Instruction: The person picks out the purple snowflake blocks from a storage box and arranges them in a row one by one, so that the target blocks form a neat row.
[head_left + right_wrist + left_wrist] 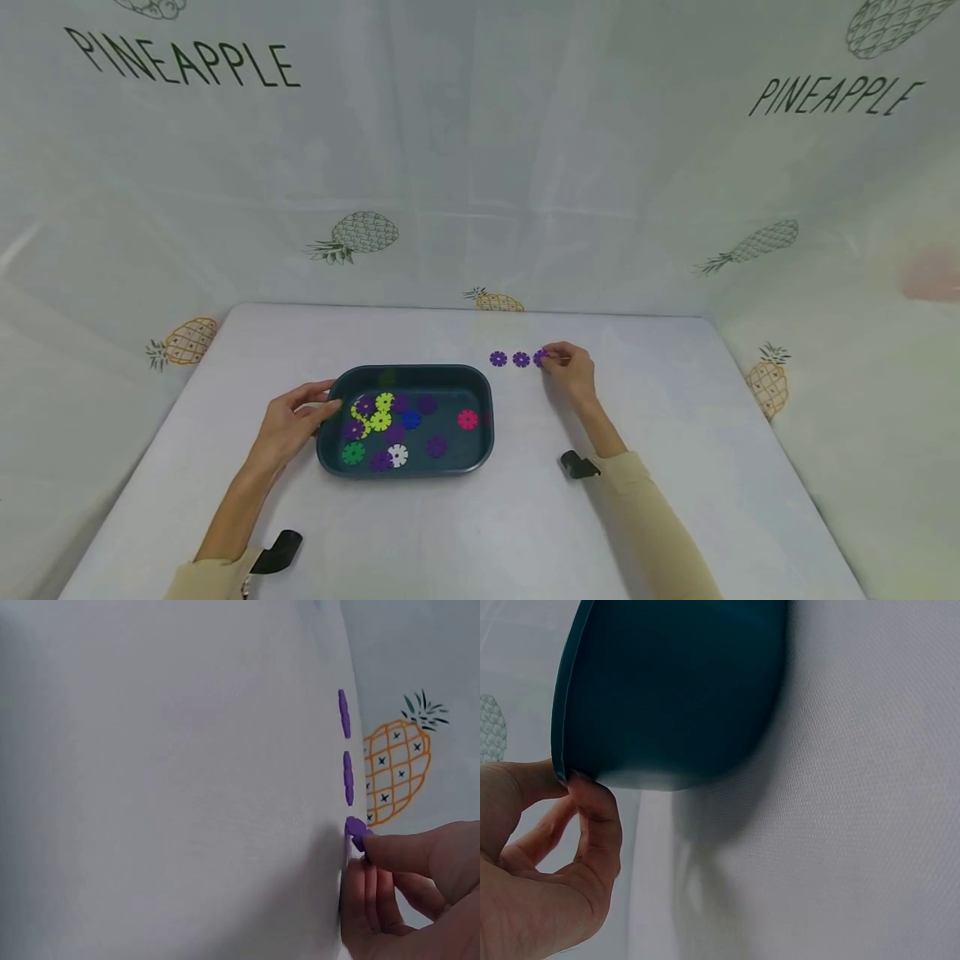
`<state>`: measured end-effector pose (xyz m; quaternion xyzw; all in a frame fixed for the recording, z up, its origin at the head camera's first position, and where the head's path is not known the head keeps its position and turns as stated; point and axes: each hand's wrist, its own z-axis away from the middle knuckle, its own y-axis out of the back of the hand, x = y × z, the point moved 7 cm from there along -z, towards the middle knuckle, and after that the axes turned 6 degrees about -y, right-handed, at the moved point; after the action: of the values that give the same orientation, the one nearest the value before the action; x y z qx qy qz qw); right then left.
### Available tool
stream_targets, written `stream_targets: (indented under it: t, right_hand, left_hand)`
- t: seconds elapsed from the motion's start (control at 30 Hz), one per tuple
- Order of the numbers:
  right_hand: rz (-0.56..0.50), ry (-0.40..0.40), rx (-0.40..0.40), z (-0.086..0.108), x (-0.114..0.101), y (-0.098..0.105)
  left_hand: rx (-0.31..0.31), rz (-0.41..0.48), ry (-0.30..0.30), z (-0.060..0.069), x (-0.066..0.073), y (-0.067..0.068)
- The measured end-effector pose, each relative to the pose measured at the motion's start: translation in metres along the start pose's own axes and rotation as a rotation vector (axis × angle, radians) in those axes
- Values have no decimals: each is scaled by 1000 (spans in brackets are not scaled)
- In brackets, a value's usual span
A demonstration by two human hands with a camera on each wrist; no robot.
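Observation:
My left hand pinches the left rim of a dark teal tray between thumb and fingers; the left wrist view shows that grip on the tray's wall closely. Inside the tray lie several notched flower-shaped discs: purple, yellow, a green disc, a white disc, a blue disc and a pink disc. Right of the tray, my right hand pinches a purple disc, tilted with its edge near the tabletop. Two more purple discs, one left and one nearer, lie flat in a row beside it.
A white-covered table carries everything. Behind it hangs a pale curtain printed with pineapples and lettering, meeting the table's far edge close behind the purple row. Black wrist cameras sit at the left wrist and right wrist.

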<state>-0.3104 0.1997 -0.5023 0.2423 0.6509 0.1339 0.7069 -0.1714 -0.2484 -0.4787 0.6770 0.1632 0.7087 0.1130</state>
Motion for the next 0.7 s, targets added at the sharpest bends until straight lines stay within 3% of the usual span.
stream_targets:
  t: [0.27,0.47,0.7]
  right_hand:
    - [93,71,12,0,-5,2]
    - [63,98,-16,8,-10,0]
    - [16,226,4,20,-32,-2]
  left_hand:
    - [-8,8,15,0,-1,-3]
    - [-4,-6,25,2,-2,-1]
    - [1,-8,9,1,-3,0]
